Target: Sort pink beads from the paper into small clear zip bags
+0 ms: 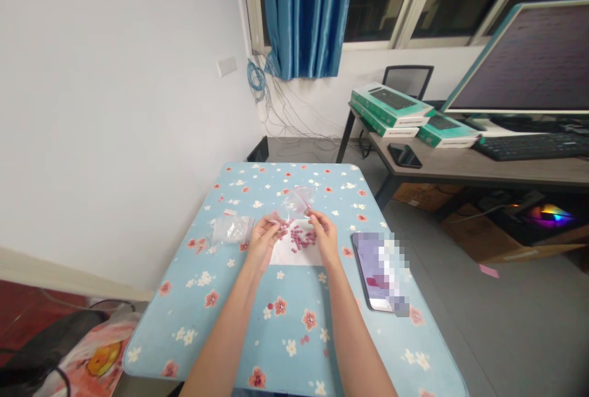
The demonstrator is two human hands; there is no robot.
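bare forearms [221, 354] reach up from the bottom of the view toward a small heap of round pinkish-red pills [299, 240] on a white paper sheet [294, 254]. the right hand [324, 238] is closed in a pinch on the corner of a clear plastic zip bag [297, 200], held just above the heap. the left hand [263, 240] curls in beside the bag's other edge; whether it grips is hard to tell. a crumpled clear plastic bag [231, 229] lies just left of that hand on a pale blue flower-print tablecloth [239, 323]. a smartphone [380, 271] with a pixelated screen lies to the right, and beyond stands a grey desk [478, 164] with a black keyboard [529, 146] and green boxes [391, 105].
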